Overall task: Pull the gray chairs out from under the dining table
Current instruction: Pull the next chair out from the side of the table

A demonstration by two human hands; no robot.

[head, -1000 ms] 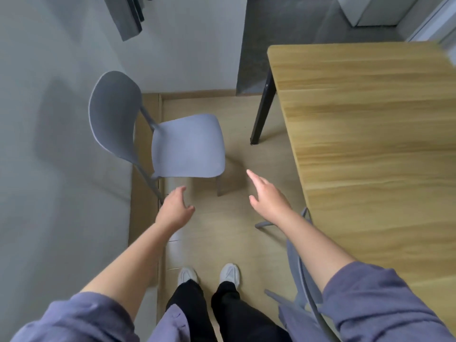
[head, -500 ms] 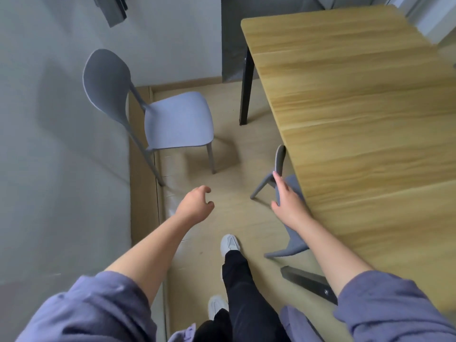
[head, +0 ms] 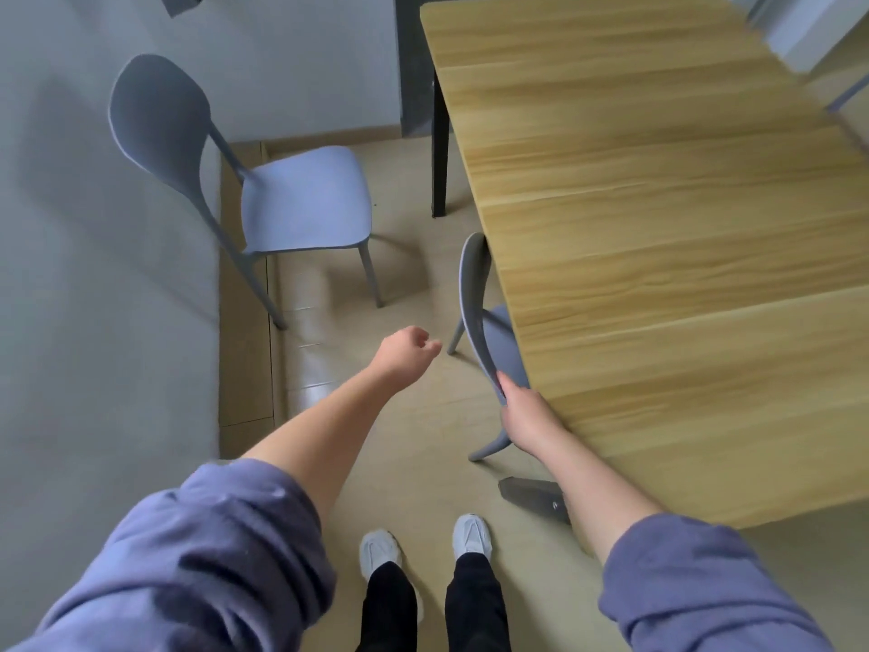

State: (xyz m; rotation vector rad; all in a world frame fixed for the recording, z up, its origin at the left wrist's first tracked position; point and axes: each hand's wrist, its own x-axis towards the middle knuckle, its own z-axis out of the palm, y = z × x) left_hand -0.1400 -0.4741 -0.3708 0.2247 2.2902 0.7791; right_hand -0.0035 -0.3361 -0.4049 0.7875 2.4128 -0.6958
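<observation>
A gray chair [head: 475, 294] is tucked under the long side of the wooden dining table [head: 658, 237]; only its backrest, part of the seat and two legs show. My right hand [head: 526, 414] grips the near end of that backrest. My left hand [head: 406, 352] hovers loosely curled over the floor, left of the chair, holding nothing. A second gray chair [head: 301, 200] stands free on the floor near the gray wall, its seat facing the table.
The gray wall [head: 94, 322] runs along the left. A black table leg [head: 439, 157] stands at the far corner and another dark leg [head: 536, 498] is near my right forearm. My feet [head: 423, 543] are on the beige floor between wall and table.
My right hand has slid to the near end of the tucked chair's backrest and closed on it. My left hand has risen and curled. My feet now stand side by side.
</observation>
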